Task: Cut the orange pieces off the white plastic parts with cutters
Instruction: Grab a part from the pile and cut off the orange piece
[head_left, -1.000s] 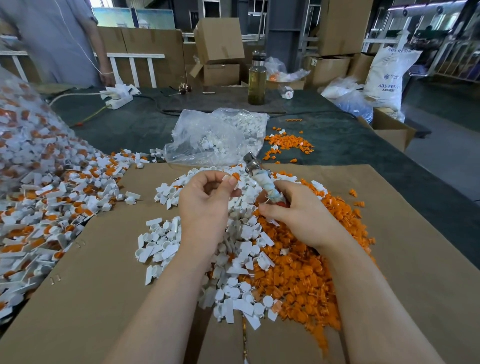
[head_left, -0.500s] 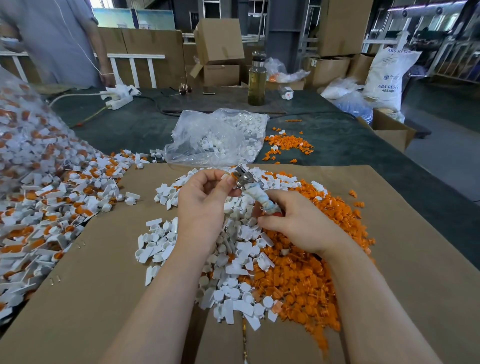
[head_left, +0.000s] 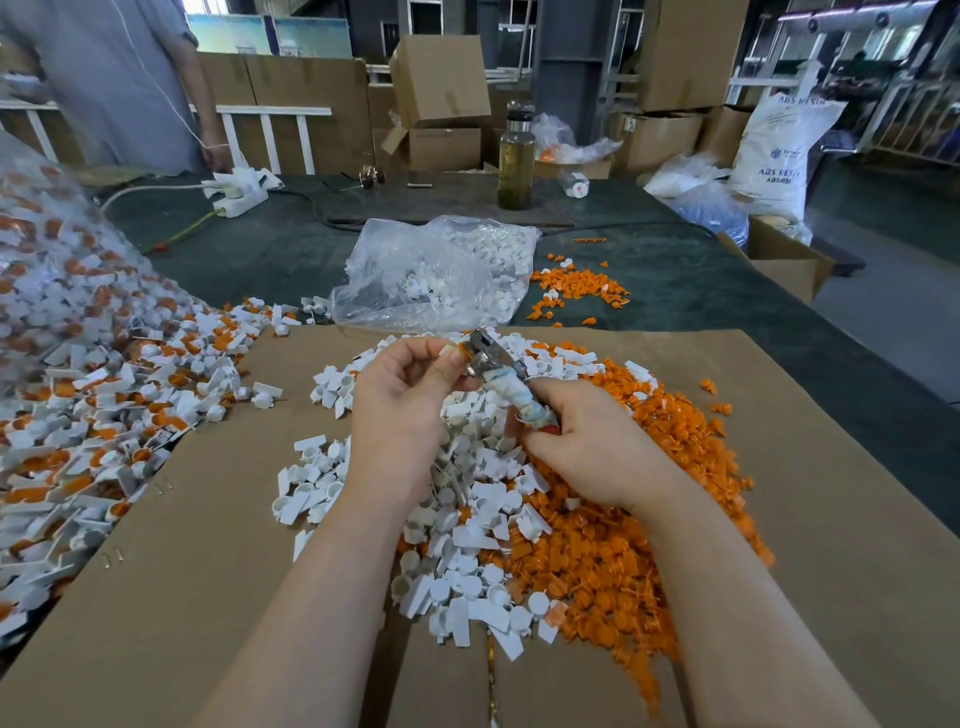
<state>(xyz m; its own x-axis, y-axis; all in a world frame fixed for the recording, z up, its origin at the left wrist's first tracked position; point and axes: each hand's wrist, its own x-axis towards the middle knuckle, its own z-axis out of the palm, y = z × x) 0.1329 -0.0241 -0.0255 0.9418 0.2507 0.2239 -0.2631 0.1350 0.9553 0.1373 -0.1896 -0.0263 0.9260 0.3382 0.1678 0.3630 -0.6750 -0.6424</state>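
Note:
My left hand (head_left: 402, 402) pinches a small white plastic part with an orange piece (head_left: 451, 351) between thumb and fingers. My right hand (head_left: 587, 447) grips the tape-wrapped handles of metal cutters (head_left: 485, 353), whose jaws sit against that part. Both hands hover above a pile of trimmed white parts (head_left: 467, 519) and a heap of cut orange pieces (head_left: 623, 545) on a cardboard sheet (head_left: 208, 571).
Uncut white-and-orange parts (head_left: 93, 415) spill from a clear bag at the left. A clear bag of white parts (head_left: 431, 270) lies behind the cardboard, with scattered orange pieces (head_left: 576, 288) beside it. A bottle (head_left: 516, 156), boxes and a standing person (head_left: 119, 83) are farther back.
The cutters have tilted left and their jaws have come up to the part in my left hand. My left hand has stayed almost in place.

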